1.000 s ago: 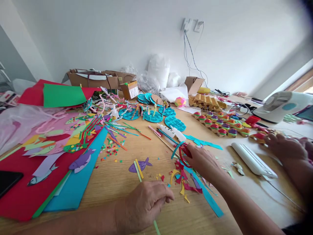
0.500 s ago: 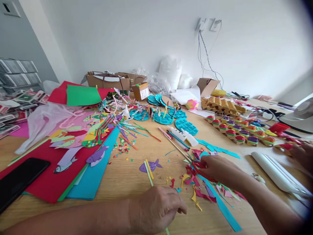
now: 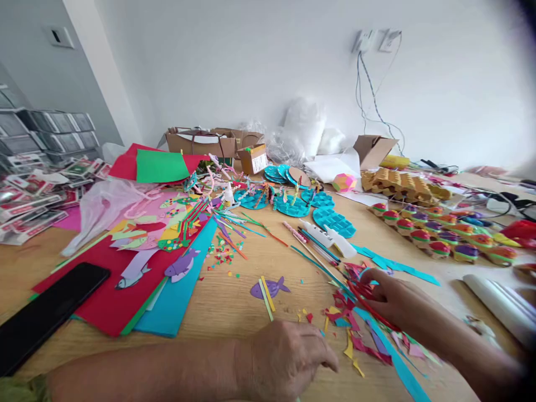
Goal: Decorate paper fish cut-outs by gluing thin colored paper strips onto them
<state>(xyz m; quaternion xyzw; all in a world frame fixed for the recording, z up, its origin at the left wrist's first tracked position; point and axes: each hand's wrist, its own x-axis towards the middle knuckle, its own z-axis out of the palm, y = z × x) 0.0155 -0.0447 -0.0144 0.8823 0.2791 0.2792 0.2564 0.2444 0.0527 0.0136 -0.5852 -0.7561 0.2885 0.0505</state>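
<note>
My left hand (image 3: 295, 357) rests palm down near the front of the table, fingers loosely bent, thumb and fingertips apart with nothing between them. A pale green paper strip (image 3: 266, 301) runs under it. Beyond it lies a purple paper fish (image 3: 271, 287); that strip and a yellow strip (image 3: 268, 294) cross the fish's body. My right hand (image 3: 387, 296) reaches into a pile of paper scraps (image 3: 349, 335), fingers curled round what look like red-handled scissors (image 3: 360, 289), partly hidden. Touching the pile are a long blue paper strip (image 3: 393, 349) and a thin teal strip (image 3: 320, 268).
At left, a black phone (image 3: 54, 312) lies on coloured sheets (image 3: 96, 304) with paper fish. Glue bottles (image 3: 341, 243) and blue discs (image 3: 335, 222) stand ahead. Painted egg-carton pieces (image 3: 439, 248) and a white roll-like object (image 3: 500, 307) are at right. Cardboard boxes (image 3: 201, 146) line the wall.
The view has turned left. My left hand has slid slightly right over the strip. Near my right hand the teal strip now sticks out leftward. A blurred hand at the far right has mostly left view.
</note>
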